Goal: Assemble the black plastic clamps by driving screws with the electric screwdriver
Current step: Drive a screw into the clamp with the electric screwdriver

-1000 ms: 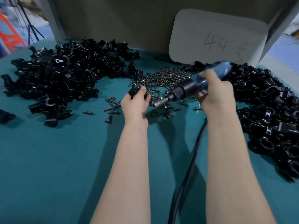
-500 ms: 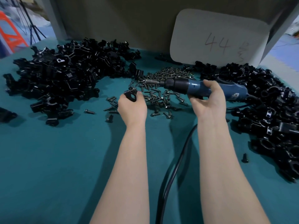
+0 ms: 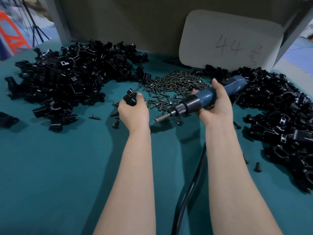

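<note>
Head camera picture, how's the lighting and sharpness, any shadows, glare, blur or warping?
Head view: even light, soft shadows on the teal table; the black clamp piles lose detail apart from small glints; the table edge bows from wide-angle distortion; the background corners are blurred, the electric screwdriver sharp.

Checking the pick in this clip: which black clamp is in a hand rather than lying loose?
The clamp gripped by the left hand, beside the screws; every other one lies on the cloth.

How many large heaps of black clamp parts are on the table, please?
2: the left heap at far left, the right heap along the right edge, partly cut off by the frame.
</note>
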